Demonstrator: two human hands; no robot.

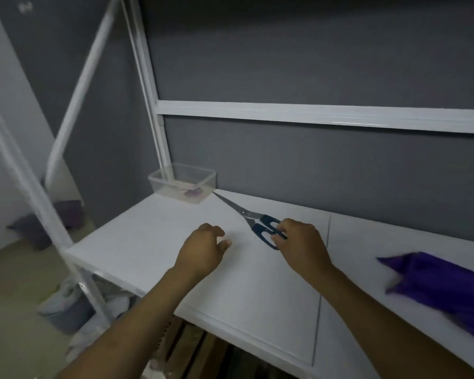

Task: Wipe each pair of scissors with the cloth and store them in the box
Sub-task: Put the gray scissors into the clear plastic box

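Grey wall behind, a white metal frame (pixel 312 112) running across it and up at the left. Below it, a white table (pixel 148 242) with a seam line down its right part.

My right hand (pixel 301 244) grips the scissors (pixel 253 218) by the dark blue handles, fingers curled over the loops. The blades are together and point far and left, the tip close to the near right corner of the box (pixel 182 181); I cannot tell whether it touches. I also cannot tell whether the scissors rest on the table or are held just above it.

My left hand (pixel 203 250) is over the middle of the table, left of the scissors and apart from them, fingers loosely curled, holding nothing.

The box is clear plastic, without a lid, standing at the far left corner of the table against the wall. Something pale and purplish lies in its bottom, too blurred to identify.

The purple cloth (pixel 443 285) lies crumpled on the table at the right, well apart from both hands.

On the floor to the left, blurred grey and purple bundles.
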